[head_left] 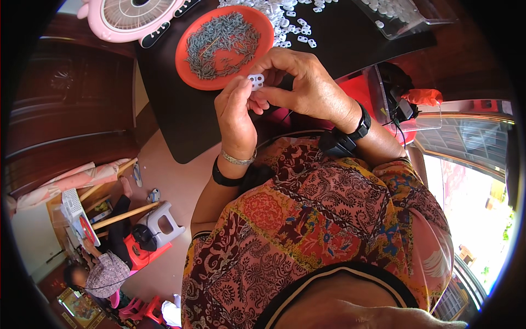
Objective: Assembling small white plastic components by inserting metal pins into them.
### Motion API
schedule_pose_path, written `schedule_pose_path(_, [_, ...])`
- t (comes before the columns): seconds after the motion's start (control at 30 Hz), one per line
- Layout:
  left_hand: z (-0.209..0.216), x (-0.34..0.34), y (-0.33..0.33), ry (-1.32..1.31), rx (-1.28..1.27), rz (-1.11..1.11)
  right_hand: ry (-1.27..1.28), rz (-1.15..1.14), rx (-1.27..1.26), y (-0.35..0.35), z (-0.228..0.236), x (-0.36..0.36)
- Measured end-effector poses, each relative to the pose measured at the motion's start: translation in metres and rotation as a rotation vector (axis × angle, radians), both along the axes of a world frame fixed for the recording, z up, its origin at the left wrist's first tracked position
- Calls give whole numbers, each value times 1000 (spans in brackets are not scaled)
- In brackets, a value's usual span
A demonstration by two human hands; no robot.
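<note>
A small white plastic piece with several holes (pixel 256 81) is pinched in the fingers of my left hand (pixel 236 112), above the table's near edge. My right hand (pixel 307 82) reaches over from the other side, its fingertips closed around the same piece; whether they hold anything else is hidden. Just beyond my hands sits a red-orange plate (pixel 266 24) heaped with small grey screws (pixel 224 41). A thin yellowish stick lies among the screws. Past the plate, a pile of similar white plastic pieces (pixel 279 19) spreads over the dark table (pixel 186 118).
A pink fan (pixel 137 19) stands at the far left of the table. At the far right is a clear tray (pixel 400 27) with white pieces in it. Another person (pixel 107 274) sits at a table at lower left, near stacked stools (pixel 161 225).
</note>
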State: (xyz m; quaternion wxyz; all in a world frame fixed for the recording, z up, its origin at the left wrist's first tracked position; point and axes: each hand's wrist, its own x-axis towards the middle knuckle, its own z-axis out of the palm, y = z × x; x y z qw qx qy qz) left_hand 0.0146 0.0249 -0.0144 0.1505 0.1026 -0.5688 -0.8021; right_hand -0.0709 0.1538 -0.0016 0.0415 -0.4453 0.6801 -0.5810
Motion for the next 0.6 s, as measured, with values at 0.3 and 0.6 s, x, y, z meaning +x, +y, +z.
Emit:
schedule_pose_path(0.3, [1, 0, -1, -19, -88, 9, 165, -24, -36, -3, 0, 1])
schedule_pose_path(0.6, [-9, 0, -5, 20, -101, 33, 283, -67, 0, -3, 1, 5])
